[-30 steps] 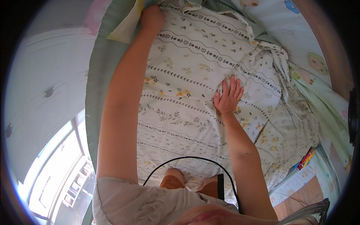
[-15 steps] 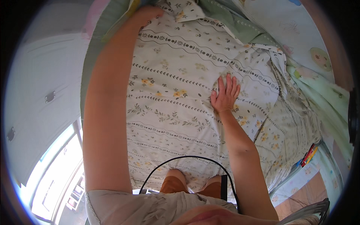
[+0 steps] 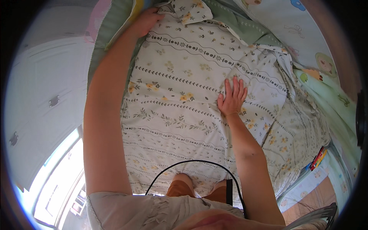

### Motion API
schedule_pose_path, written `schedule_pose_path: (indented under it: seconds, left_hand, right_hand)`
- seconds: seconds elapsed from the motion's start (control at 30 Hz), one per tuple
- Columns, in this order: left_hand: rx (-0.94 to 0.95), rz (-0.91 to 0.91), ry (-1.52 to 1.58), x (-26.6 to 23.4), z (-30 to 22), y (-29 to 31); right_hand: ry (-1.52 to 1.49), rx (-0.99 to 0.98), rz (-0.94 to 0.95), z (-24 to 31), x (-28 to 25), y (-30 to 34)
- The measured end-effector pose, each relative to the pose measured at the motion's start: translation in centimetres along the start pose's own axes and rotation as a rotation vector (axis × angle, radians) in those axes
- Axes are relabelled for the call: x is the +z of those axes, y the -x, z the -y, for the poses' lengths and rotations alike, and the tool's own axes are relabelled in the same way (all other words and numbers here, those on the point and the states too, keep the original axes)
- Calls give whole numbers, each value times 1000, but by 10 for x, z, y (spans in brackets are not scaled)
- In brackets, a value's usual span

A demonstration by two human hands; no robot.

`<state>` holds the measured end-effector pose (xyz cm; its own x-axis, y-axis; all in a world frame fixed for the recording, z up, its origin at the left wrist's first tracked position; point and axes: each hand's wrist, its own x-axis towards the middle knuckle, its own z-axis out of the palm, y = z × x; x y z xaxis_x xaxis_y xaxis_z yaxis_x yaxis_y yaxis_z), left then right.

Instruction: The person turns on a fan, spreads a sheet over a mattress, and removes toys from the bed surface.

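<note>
Resting the right hand [image 3: 232, 101], fingers slightly spread, on the sheet [image 3: 180, 86] beneath the knees [image 3: 182, 178], with left hand [image 3: 148, 22] at its far-left edge, finger grip unclear, perhaps risking creases if tugging unevenly.

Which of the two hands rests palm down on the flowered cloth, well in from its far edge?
The right hand lies there on the flowered cloth; the left hand is up near its far left corner instead.

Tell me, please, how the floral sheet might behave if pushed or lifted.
The floral sheet is probably floppy, as a flap lies folded at its far edge. Pushing would likely bunch it, given the rumpled folds on the right.
</note>
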<state>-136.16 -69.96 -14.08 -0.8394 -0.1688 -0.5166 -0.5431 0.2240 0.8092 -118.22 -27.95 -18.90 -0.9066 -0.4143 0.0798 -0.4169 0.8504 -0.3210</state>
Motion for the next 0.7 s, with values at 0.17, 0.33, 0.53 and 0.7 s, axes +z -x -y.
schedule_pose_path:
  seconds: [0.17, 0.33, 0.53, 0.7]
  left_hand:
    - [436, -456, -1063, 24, 4, 6]
    - [353, -621, -1135, 52, -21, 17]
    - [-122, -291, -1030, 42, -16, -35]
    - [-444, -28, -776, 21, -40, -70]
  right_hand:
    - [-12, 0, -17, -2, -2, 1]
    - [-9, 9, -3, -4, -4, 1]
    - [-17, 25, 2, 2, -2, 0]
    - [-21, 6, 0, -1, -3, -1]
